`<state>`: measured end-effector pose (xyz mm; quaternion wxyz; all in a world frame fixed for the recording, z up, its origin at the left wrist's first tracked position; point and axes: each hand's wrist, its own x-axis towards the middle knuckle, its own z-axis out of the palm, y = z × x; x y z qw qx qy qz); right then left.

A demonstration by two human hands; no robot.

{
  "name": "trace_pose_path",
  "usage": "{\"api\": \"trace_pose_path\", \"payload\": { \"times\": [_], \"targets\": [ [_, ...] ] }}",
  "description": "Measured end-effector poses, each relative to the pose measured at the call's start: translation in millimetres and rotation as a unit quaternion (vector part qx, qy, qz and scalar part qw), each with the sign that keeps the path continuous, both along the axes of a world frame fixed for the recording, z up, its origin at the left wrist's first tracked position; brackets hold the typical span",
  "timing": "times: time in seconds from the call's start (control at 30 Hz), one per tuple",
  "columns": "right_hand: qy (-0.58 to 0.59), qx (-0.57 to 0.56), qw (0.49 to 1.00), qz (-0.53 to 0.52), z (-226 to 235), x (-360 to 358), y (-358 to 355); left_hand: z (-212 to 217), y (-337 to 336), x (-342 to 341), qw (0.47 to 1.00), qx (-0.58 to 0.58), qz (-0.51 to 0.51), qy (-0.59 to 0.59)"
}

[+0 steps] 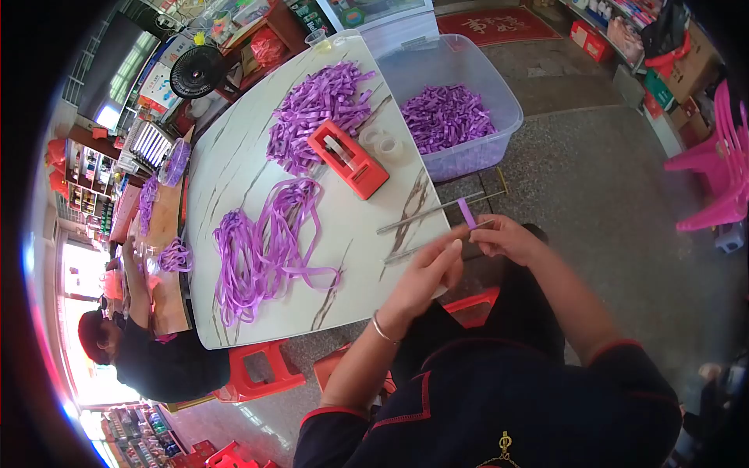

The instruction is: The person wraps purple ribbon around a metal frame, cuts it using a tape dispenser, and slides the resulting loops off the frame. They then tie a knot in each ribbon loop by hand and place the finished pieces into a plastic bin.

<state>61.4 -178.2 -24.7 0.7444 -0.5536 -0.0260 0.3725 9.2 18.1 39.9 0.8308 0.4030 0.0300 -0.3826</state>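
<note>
Two thin metal rods jut past the table's right edge to a crosspiece. A short purple ribbon is looped round the farther rod. At the ribbon's near end, my right hand pinches it between thumb and fingers. My left hand is beside it, fingers curled and slightly blurred, the forefinger reaching to the ribbon; what it holds is hidden. On the marble-patterned table rest long purple ribbon loops, a heap of short purple ribbon pieces and a red tape dispenser.
Clear tape rolls lie beside the dispenser. A translucent plastic bin holding purple ribbon pieces stands against the table's far right side. At the left, another person sits by a wooden table. Pink chairs stand at right.
</note>
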Motion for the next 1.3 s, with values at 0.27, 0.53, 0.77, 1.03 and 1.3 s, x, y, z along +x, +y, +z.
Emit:
{"api": "trace_pose_path", "payload": {
  "times": [0.27,0.53,0.77,1.03,1.3],
  "targets": [
    [-0.100,-0.028,0.961,-0.256,-14,-35,37,-10,2,93,0.565,0.589,0.042,-0.577],
    [-0.090,-0.006,0.934,-0.346,-23,-44,48,-14,0,108,0.649,0.589,-0.049,-0.478],
    [-0.049,0.012,0.937,-0.345,-14,-44,44,-19,-2,111,0.672,0.567,-0.044,-0.474],
    [-0.056,0.026,0.952,-0.299,-24,-40,38,-18,-1,106,0.653,0.574,-0.017,-0.494],
    [0.005,0.007,0.985,-0.174,-15,-25,16,5,-10,15,0.813,0.419,0.089,-0.395]
  ]
}}
